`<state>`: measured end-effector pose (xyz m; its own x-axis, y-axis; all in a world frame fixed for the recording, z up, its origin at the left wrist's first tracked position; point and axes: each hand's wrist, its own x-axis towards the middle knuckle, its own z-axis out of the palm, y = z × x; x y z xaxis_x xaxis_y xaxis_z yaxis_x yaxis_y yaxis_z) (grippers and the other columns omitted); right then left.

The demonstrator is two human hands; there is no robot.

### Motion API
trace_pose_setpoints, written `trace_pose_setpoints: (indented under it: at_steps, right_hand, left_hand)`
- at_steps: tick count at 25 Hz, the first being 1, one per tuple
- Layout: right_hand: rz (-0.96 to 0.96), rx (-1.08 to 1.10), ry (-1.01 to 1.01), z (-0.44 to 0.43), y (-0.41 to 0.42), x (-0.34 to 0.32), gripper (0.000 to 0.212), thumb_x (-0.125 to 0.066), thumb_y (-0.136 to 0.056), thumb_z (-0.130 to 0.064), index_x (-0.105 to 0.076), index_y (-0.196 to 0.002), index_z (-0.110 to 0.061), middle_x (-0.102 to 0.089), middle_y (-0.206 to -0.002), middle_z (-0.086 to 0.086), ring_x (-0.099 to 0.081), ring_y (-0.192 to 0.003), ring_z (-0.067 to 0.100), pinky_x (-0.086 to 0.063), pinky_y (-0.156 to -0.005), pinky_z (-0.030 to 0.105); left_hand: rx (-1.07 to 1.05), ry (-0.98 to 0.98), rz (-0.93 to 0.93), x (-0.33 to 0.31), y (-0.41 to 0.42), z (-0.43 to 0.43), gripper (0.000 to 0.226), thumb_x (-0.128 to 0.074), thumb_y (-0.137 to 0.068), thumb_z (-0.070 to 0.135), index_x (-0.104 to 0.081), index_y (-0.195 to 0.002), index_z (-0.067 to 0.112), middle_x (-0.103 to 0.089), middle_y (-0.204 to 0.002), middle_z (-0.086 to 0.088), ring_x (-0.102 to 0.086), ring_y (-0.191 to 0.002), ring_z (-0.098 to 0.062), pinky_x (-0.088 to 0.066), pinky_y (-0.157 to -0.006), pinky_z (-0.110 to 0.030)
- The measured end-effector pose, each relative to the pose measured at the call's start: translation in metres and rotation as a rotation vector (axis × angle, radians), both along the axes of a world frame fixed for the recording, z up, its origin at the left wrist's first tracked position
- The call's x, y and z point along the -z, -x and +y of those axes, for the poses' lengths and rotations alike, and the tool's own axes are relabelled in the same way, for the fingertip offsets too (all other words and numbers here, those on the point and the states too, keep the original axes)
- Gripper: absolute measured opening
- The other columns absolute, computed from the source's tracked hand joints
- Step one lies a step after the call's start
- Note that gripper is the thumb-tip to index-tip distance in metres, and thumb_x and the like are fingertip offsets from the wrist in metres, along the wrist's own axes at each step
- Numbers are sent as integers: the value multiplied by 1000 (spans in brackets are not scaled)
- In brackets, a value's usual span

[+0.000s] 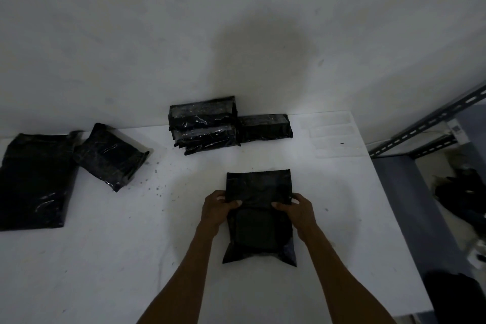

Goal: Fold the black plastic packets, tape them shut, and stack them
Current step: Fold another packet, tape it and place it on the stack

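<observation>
Black plastic packet [259, 234] pinched at sides: left grip [215, 208], right grip [299, 209].

No readable text; small sticker [457, 129] by metal rack [431, 123] too blurred.

One view only, from the head, facing forward and tipped well down over the table [105, 258]. It's a wide lens: the table's edges splay and the corners stretch. Both forearms run in from the bottom edge, so the camera sits right above the near side. The left hand [214, 208] and right hand [297, 209] grip the packet [259, 218] just under centre, close to the lens. Farther off, mid-frame, the stack [203, 126] sits against the wall [236, 21], which fills the whole upper half. The left edge cuts off a flat bag [34, 179] — the right side looks past the table's edge, down beside a shelf frame [420, 129].
</observation>
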<state>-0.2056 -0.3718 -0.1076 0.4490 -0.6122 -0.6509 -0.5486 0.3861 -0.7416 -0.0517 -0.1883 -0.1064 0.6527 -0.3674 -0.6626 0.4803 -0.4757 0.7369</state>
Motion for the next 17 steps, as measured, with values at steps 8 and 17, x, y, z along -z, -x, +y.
trace_pose_setpoints:
  at_steps: [8, 17]
  right_hand:
    - [-72, -130, -33, 0, 3, 2, 70, -95, -59, -21, -62, -120, -20, -68, -116, 5, -67, -102, 22, -58, -86, 36]
    - [-55, 14, -66, 2, -1, -5, 60, -93, -60, -7, -63, -112, -16, -68, -105, 5, -67, -91, 19, -58, -67, 26]
  left_hand:
    - [-45, 187, 98, 2, 7, 0, 60, -87, -70, 10, -59, -123, 12, -66, -115, -5, -65, -105, -21, -55, -93, -35]
    - [-105, 118, 64, 5, 7, -5, 57, -91, -63, 7, -66, -114, 6, -70, -108, -7, -67, -99, -20, -57, -85, -30]
